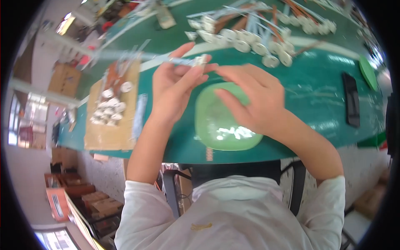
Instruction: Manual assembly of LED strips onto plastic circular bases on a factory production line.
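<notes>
My left hand [177,83] pinches a small white plastic piece [200,61] between thumb and fingers above the table. From that piece a pale blue, strip-like lead [146,56] runs off to the left, smeared by motion. Close by on the right is my right hand [256,98], with its thumb spread from its fingers and nothing visible in them. Its index fingertip is beside the white piece; whether they touch, I cannot tell. Beneath the right hand lies a green plastic dish [208,129] with a shiny surface, partly hidden by that hand.
Several white round-headed pieces with leads [109,109] lie on a cardboard sheet [93,135] at the left. Many more white round pieces [241,41] are heaped at the back. A black phone-like slab [351,100] and a green lid-like disc [367,73] lie at the right.
</notes>
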Available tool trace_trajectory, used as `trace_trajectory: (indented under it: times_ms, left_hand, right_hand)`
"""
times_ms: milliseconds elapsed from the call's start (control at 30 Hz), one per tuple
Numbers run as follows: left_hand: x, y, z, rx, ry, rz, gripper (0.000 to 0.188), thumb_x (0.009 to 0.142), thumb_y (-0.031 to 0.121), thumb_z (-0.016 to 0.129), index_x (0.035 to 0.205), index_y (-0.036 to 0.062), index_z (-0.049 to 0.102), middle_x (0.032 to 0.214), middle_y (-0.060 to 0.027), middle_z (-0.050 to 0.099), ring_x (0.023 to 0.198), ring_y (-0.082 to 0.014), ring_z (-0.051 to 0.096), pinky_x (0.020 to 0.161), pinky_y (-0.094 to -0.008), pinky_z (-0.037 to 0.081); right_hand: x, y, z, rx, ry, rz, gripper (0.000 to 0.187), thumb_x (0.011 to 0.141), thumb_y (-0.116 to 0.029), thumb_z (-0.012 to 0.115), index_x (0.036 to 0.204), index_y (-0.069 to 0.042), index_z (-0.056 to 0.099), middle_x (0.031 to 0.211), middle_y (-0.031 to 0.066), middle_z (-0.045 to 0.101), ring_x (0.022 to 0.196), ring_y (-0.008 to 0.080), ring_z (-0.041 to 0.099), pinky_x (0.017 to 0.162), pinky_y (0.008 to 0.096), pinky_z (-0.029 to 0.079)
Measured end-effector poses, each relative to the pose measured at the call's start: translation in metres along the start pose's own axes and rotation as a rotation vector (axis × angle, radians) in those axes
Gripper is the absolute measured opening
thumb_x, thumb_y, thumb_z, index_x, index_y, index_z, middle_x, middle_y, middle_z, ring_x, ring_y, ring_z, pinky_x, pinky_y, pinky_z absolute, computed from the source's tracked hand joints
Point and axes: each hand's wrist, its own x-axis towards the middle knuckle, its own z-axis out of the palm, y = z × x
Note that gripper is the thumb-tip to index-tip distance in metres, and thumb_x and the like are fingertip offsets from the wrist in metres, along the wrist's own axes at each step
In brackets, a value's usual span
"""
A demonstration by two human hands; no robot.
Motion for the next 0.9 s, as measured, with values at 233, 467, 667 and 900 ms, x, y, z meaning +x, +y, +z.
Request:
trace_trajectory:
  times_ms: [233, 467, 667, 900]
  left_hand:
    - [0.012, 0.089, -0.14, 1.369, 0.231, -0.088, 0.076, 0.082, 0.02, 0.073, 0.145, -0.0033, 0.037, 0.087, -0.0152, 0.072, 0.077, -0.015, 0.067, 0.072, -0.0289, 0.051]
    - [-0.032, 0.148, -0.298, 2.154, 0.29, -0.254, 0.047, 0.083, 0.043, 0.064, 0.112, 0.0073, 0.071, 0.096, -0.0264, 0.069, 0.095, -0.0402, 0.067, 0.086, -0.0454, 0.052]
    - [0.004, 0.133, -0.196, 2.204, 0.399, -0.343, 0.044, 0.092, 0.048, 0.055, 0.1, 0.0079, 0.072, 0.09, -0.025, 0.068, 0.09, -0.043, 0.066, 0.081, -0.0489, 0.053]
    - [0.107, 0.034, -0.089, 1.871, -0.022, 0.318, 0.038, 0.09, 0.041, 0.061, 0.098, 0.0046, 0.068, 0.091, -0.0208, 0.069, 0.089, -0.0399, 0.065, 0.081, -0.0492, 0.051]
  right_hand:
    - [-0.008, 0.01, -0.011, -0.085, -0.211, 0.002, 0.017, 0.073, 0.0, 0.074, 0.088, -0.002, 0.067, 0.088, 0.0107, 0.069, 0.074, 0.0279, 0.065, 0.065, 0.0359, 0.054]
    - [-0.009, 0.01, 0.001, -0.055, -0.325, 0.02, 0.011, 0.073, -0.003, 0.073, 0.081, -0.004, 0.066, 0.089, 0.0092, 0.068, 0.077, 0.0271, 0.065, 0.067, 0.0365, 0.054]
    - [-0.018, 0.016, -0.004, -0.041, -0.375, 0.075, 0.008, 0.077, -0.008, 0.072, 0.082, -0.005, 0.066, 0.091, 0.0082, 0.069, 0.08, 0.0266, 0.066, 0.069, 0.0364, 0.055]
    - [-0.017, 0.012, -0.003, -0.021, -0.398, 0.05, 0.009, 0.078, -0.01, 0.071, 0.082, -0.004, 0.066, 0.09, 0.008, 0.069, 0.08, 0.0267, 0.066, 0.069, 0.0369, 0.055]
